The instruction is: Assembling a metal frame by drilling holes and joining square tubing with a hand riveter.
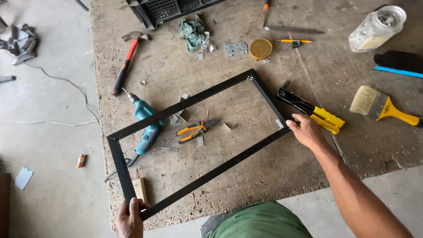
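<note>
Black rectangular frame (200,143) lies flat on workbench (352,145). Left hand (130,218) grips its near-left corner; right hand (307,131) closed on right corner, apparently pinching. Pliers (196,130) inside frame.

We see the black frame (200,143) lying across the worktop (282,172), both hands on its corners. Inside it, the orange pliers (194,131) and metal scraps block the left half; the right half is bare. The teal drill (146,125) runs under the far rail. The yellow riveter (310,111) crowds the right corner. The near-right worktop lies open.
</note>
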